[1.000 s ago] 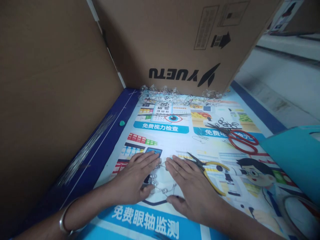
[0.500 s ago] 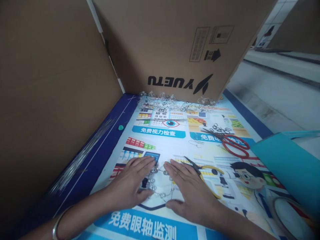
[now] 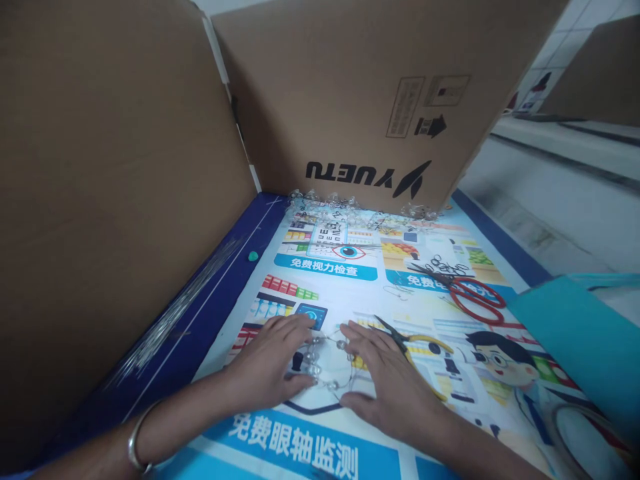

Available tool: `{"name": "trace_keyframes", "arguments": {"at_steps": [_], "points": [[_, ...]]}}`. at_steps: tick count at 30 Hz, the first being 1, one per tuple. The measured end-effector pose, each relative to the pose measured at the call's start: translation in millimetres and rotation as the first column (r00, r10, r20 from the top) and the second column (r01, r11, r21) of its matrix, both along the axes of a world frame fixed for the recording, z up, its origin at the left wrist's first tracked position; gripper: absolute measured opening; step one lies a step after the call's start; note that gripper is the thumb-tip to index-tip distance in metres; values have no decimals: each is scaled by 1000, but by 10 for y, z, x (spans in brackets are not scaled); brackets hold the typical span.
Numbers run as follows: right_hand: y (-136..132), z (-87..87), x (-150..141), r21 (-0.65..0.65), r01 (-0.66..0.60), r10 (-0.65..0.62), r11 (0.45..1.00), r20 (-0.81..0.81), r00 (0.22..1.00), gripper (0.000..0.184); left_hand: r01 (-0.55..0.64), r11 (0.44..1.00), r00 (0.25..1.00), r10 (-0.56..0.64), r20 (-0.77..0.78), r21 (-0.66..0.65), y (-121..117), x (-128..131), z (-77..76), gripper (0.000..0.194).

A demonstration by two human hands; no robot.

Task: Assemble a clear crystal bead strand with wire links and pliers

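Note:
Both hands lie flat on a printed poster mat [image 3: 345, 280]. My left hand [image 3: 273, 357] and my right hand [image 3: 387, 380] rest on either side of a small ring of wire strung with clear beads [image 3: 327, 363], fingers stretched out and touching its edges. My left thumb presses near the beads at the ring's lower left. Yellow-handled pliers [image 3: 417, 350] lie just right of my right hand, partly hidden under its fingers. A silver bangle [image 3: 134, 443] sits on my left wrist.
Red-handled scissors [image 3: 475, 297] and small black rings [image 3: 445, 263] lie at the right. Clear beads [image 3: 360, 203] pile along the foot of a cardboard box [image 3: 360, 100]. Another cardboard wall [image 3: 100, 167] stands left, with thin wires [image 3: 170, 317] below. A teal folder [image 3: 580, 340] lies right.
My hands have drawn slightly apart around the bead ring, showing more of it. The view has shifted a little; the hands stay flat on the mat.

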State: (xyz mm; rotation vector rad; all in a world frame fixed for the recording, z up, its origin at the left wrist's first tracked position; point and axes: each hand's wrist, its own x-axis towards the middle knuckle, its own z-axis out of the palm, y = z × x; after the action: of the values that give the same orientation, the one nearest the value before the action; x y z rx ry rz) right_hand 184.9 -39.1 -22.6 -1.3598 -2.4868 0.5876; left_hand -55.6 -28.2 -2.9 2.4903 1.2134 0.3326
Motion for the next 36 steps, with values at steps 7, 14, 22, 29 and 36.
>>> {"name": "trace_keyframes", "arguments": {"at_steps": [7,14,22,29,36], "points": [[-2,-7,-2,13,-15,14,1000,27,1000,61,26,999,1000,-26,-3,22,-14,-12,1,32],[-19,-15,-1,56,-21,19,998,40,999,73,-64,995,997,61,41,80,-117,65,63,20],[-55,30,-21,123,-16,15,992,7,1000,40,-98,995,993,99,63,-12,-233,101,61,11],[-144,46,-55,200,9,11,980,-96,995,27,-176,982,978,183,99,-70,-417,-42,-10,20],[-183,-37,-18,401,-18,59,916,-91,994,26,-74,995,995,69,72,73,-455,-29,-58,19]]}}
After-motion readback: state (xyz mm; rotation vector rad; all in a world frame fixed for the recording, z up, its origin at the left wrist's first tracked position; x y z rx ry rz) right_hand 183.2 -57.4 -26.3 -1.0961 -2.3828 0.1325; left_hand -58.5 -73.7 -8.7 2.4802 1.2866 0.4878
